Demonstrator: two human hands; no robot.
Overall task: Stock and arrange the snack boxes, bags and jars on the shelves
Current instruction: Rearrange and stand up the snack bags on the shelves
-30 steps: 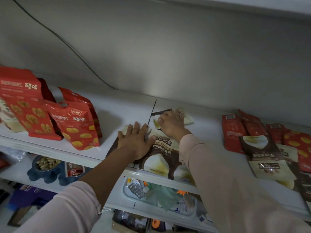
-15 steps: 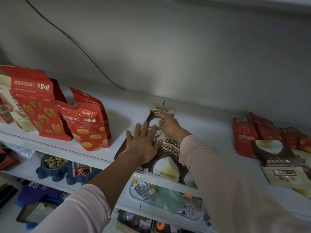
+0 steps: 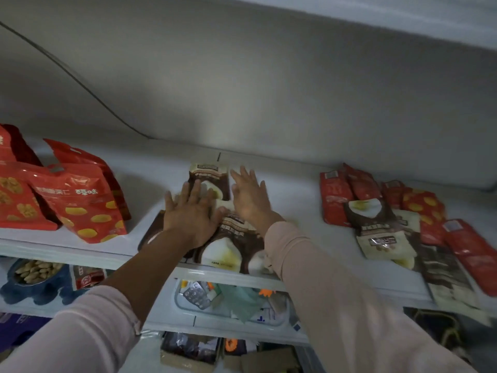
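Both of my hands lay flat on the brown-and-cream snack bags piled at the middle of the top shelf, by its front edge. My left hand pressed down with fingers spread apart; my right hand rested just beside it, fingers splayed too, gripping nothing. One bag of the pile reached toward the back edge. Red bags stood at the shelf's left end, and a mixed heap of bags lay toward the right end.
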